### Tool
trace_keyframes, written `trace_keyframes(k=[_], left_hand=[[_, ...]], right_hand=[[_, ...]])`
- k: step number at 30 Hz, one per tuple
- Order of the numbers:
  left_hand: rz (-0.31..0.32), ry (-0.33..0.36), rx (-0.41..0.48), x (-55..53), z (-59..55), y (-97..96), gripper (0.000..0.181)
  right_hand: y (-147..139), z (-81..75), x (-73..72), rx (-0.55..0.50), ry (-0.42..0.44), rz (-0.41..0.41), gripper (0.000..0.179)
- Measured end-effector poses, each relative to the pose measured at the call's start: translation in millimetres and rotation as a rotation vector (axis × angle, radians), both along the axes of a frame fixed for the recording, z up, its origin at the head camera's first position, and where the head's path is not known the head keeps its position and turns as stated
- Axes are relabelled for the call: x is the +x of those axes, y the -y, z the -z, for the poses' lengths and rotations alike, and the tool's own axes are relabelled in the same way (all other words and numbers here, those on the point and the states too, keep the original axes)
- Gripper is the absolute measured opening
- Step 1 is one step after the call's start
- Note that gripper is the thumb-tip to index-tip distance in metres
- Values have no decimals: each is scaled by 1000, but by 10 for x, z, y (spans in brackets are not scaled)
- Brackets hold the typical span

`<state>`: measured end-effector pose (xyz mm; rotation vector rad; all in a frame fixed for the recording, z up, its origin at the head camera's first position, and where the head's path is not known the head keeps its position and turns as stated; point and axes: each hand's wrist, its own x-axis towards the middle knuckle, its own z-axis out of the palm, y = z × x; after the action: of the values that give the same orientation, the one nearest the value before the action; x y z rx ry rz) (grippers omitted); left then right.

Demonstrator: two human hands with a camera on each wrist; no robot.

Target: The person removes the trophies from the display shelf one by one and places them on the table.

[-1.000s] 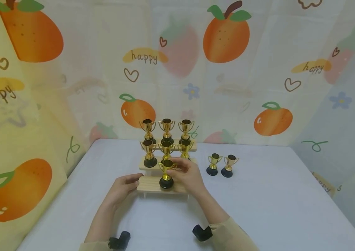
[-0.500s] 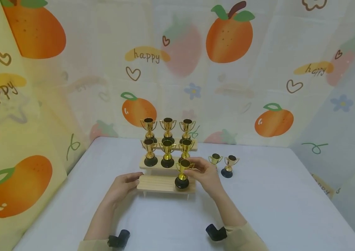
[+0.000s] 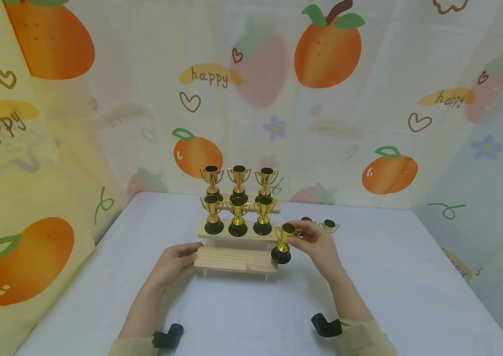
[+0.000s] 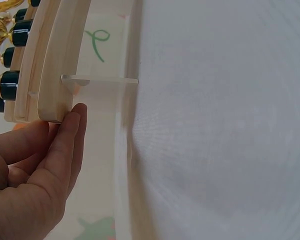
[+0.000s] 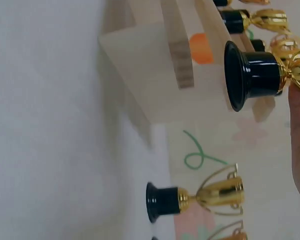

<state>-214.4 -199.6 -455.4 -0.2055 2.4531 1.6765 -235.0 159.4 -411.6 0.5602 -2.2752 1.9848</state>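
Note:
My right hand (image 3: pixel 320 248) pinches a small gold trophy (image 3: pixel 281 255) with a black base, slightly tilted at the right end of the stand's front shelf. In the right wrist view the held trophy's base (image 5: pixel 262 74) hangs in the air, off the end of the shelf. A three-tier wooden display stand (image 3: pixel 233 259) has clear supports; nothing stands on its front shelf. My left hand (image 3: pixel 172 265) holds that shelf's left end, thumb on one side and fingers (image 4: pixel 76 125) beneath. Three trophies (image 3: pixel 238 225) stand on the middle tier, three more (image 3: pixel 239 178) on the top tier.
Two loose trophies (image 3: pixel 329 225) stand on the white tabletop (image 3: pixel 389 277) behind my right hand, mostly hidden by it; one upright trophy (image 5: pixel 220 194) shows whole in the right wrist view. A fruit-printed cloth (image 3: pixel 322 123) hangs behind the table.
My right hand has carried the trophy rightward, from the middle of the front shelf to past its right end. My left hand has stayed at the shelf's left end.

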Motion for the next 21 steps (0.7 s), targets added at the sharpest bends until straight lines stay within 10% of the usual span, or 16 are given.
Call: trace_keyframes(k=[21], left_hand=[[7, -9, 3, -5, -5, 14, 40]], right_hand=[[-590, 178, -53, -9, 14, 133, 40]])
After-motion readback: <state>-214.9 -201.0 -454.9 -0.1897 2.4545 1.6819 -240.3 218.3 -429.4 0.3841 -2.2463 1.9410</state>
